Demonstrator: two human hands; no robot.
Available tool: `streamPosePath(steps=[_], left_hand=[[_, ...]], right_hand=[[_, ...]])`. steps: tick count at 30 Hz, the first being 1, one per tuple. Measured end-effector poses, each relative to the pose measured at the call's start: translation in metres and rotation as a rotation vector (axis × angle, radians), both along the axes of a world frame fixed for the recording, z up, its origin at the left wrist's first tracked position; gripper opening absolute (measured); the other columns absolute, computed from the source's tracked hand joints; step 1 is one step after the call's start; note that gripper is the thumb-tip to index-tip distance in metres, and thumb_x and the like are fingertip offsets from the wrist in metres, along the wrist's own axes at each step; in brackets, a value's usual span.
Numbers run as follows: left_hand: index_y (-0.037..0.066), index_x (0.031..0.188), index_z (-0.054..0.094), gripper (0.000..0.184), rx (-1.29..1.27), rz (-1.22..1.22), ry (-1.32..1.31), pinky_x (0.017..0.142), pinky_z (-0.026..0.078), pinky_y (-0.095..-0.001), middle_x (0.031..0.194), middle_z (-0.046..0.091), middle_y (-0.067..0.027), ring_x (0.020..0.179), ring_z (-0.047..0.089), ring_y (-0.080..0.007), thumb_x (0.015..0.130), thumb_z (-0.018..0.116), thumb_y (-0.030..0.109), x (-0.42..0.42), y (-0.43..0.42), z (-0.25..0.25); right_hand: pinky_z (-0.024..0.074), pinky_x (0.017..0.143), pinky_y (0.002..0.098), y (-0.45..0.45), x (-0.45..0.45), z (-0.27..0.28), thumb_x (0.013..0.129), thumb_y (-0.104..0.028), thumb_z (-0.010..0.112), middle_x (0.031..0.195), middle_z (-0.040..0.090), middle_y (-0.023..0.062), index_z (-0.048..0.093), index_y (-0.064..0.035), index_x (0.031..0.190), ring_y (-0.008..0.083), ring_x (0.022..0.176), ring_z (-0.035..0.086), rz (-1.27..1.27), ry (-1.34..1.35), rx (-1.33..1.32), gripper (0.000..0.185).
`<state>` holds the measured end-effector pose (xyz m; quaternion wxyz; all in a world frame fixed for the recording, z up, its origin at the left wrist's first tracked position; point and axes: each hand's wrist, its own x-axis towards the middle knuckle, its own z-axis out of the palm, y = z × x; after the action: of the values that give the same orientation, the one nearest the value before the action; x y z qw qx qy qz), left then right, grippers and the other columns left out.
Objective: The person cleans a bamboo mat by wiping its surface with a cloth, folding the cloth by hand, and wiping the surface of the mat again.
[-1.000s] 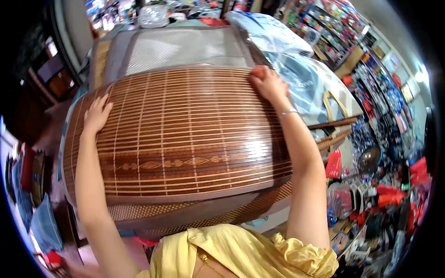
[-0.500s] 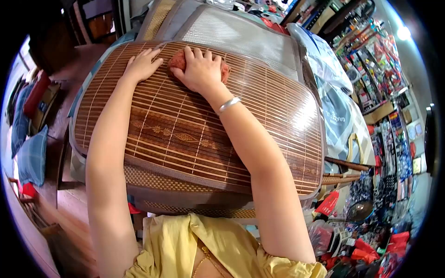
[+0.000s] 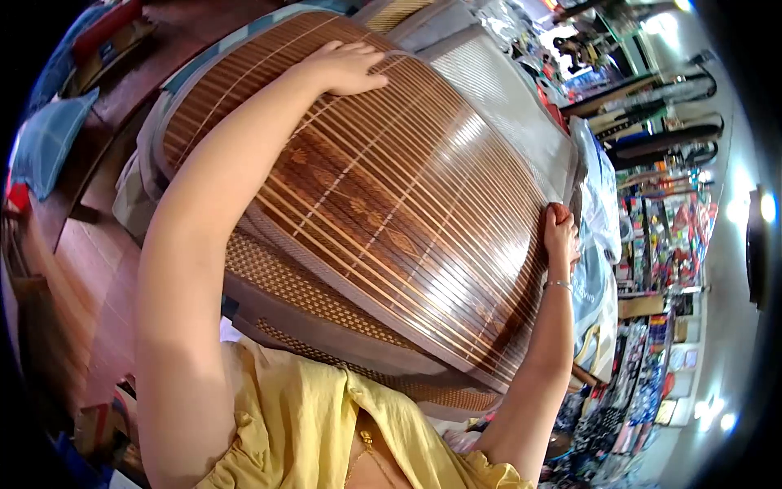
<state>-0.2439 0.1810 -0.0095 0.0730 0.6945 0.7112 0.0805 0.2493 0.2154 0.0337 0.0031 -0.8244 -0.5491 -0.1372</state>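
Observation:
A brown bamboo mat [image 3: 391, 175] with light cross lines, a dark patterned band and a grey fabric border lies in front of me. Flat on its far left part rests my left hand [image 3: 346, 68], fingers stretched out, holding nothing. My right hand [image 3: 560, 238], with a silver bracelet at the wrist, is at the mat's right edge. Its fingers close over a reddish-brown cloth [image 3: 558, 213], pressed against the mat there. Most of the cloth is hidden under the hand.
Beneath lie more woven mats [image 3: 318, 281] with grey borders. A silvery sheet [image 3: 497, 85] is behind, and clear plastic bags [image 3: 599, 196] are at the right. A blue cushion [image 3: 57, 147] sits at the left. Crowded shelves of goods [image 3: 664, 212] line the right side.
My right hand has moved with the cloth from the mat's far middle to its right edge. The left hand stays flat on the far part. The view has turned and tilted.

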Motion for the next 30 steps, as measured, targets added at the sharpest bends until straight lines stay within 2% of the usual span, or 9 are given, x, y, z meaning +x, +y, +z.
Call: streamPosePath(steps=[2, 6, 10, 13, 17, 20, 24, 27, 30], left_hand=[[0.017, 0.153, 0.020, 0.070, -0.004, 0.013, 0.003, 0.120, 0.010, -0.0415, 0.158, 0.019, -0.0057, 0.147, 0.013, -0.0204, 0.097, 0.030, 0.059, 0.000, -0.003, 0.004], [0.017, 0.153, 0.021, 0.067, -0.015, 0.006, 0.006, 0.120, 0.007, -0.0407, 0.159, 0.018, -0.0054, 0.147, 0.013, -0.0197, 0.099, 0.024, 0.056, 0.001, -0.005, 0.003], [0.014, 0.151, 0.025, 0.060, -0.003, -0.014, -0.020, 0.120, 0.010, -0.0412, 0.158, 0.020, -0.0068, 0.146, 0.015, -0.0200, 0.101, 0.023, 0.046, -0.002, -0.005, 0.008], [0.009, 0.147, 0.034, 0.053, -0.028, 0.010, -0.084, 0.119, 0.013, -0.0407, 0.156, 0.024, -0.0090, 0.145, 0.019, -0.0215, 0.100, 0.028, 0.034, -0.008, -0.002, 0.010], [0.011, 0.147, 0.035, 0.051, 0.019, 0.043, -0.100, 0.119, 0.014, -0.0403, 0.156, 0.028, -0.0052, 0.145, 0.021, -0.0199, 0.101, 0.028, 0.031, -0.007, -0.002, 0.005], [0.015, 0.148, 0.035, 0.050, 0.038, 0.039, -0.109, 0.119, 0.014, -0.0411, 0.156, 0.028, -0.0032, 0.144, 0.022, -0.0193, 0.101, 0.029, 0.033, -0.010, 0.001, -0.002], [0.017, 0.148, 0.035, 0.050, 0.043, 0.048, -0.095, 0.119, 0.015, -0.0422, 0.155, 0.029, -0.0030, 0.144, 0.022, -0.0190, 0.101, 0.028, 0.034, -0.012, 0.005, -0.004], [0.017, 0.148, 0.035, 0.050, 0.039, 0.050, -0.100, 0.119, 0.015, -0.0432, 0.155, 0.029, -0.0029, 0.144, 0.022, -0.0193, 0.101, 0.027, 0.034, -0.011, 0.003, 0.000], [0.018, 0.149, 0.031, 0.051, 0.006, 0.073, -0.056, 0.119, 0.014, -0.0438, 0.156, 0.026, -0.0026, 0.145, 0.020, -0.0192, 0.101, 0.025, 0.034, -0.007, 0.002, 0.002]], right_hand=[[0.0278, 0.107, 0.0557, 0.014, -0.042, 0.001, 0.084, -0.070, 0.042, 0.145, 0.042, 0.0176, 0.033, -0.0163, 0.147, 0.0398, 0.133, 0.038, -0.050, -0.009, -0.024, 0.083], [0.0356, 0.101, 0.0583, 0.044, -0.179, -0.007, 0.086, -0.064, 0.048, 0.139, 0.049, 0.0184, 0.041, -0.0118, 0.141, 0.0395, 0.127, 0.047, 0.282, 0.081, -0.057, 0.076], [0.0341, 0.106, 0.0535, 0.015, -0.332, 0.007, 0.093, -0.061, 0.039, 0.139, 0.047, 0.0179, 0.035, -0.0068, 0.142, 0.0364, 0.127, 0.046, 0.547, 0.072, -0.212, 0.073], [0.0314, 0.106, 0.0526, 0.012, -0.375, -0.016, 0.090, -0.061, 0.043, 0.141, 0.045, 0.0183, 0.030, -0.0047, 0.146, 0.0373, 0.129, 0.044, 0.761, 0.025, -0.004, 0.080], [0.0295, 0.107, 0.0519, 0.013, -0.342, -0.017, 0.089, -0.063, 0.043, 0.143, 0.045, 0.0134, 0.032, -0.0095, 0.147, 0.0376, 0.130, 0.042, 0.812, 0.092, -0.001, 0.079], [0.0332, 0.105, 0.0531, 0.010, -0.275, 0.002, 0.090, -0.059, 0.044, 0.144, 0.044, 0.0137, 0.034, -0.0137, 0.146, 0.0358, 0.131, 0.043, 0.570, 0.135, -0.126, 0.073], [0.0328, 0.106, 0.0522, 0.012, -0.126, 0.001, 0.088, -0.060, 0.048, 0.136, 0.053, 0.0135, 0.045, -0.0167, 0.137, 0.0342, 0.128, 0.047, 0.306, 0.132, -0.033, 0.065], [0.0291, 0.107, 0.0535, -0.017, -0.031, 0.006, 0.088, -0.067, 0.043, 0.145, 0.044, 0.0144, 0.031, -0.0196, 0.148, 0.0344, 0.132, 0.042, 0.039, 0.039, 0.023, 0.078], [0.0271, 0.106, 0.0558, -0.040, 0.007, 0.009, 0.088, -0.067, 0.039, 0.146, 0.041, 0.0151, 0.026, -0.0144, 0.150, 0.0368, 0.133, 0.040, -0.076, 0.065, 0.043, 0.083]])
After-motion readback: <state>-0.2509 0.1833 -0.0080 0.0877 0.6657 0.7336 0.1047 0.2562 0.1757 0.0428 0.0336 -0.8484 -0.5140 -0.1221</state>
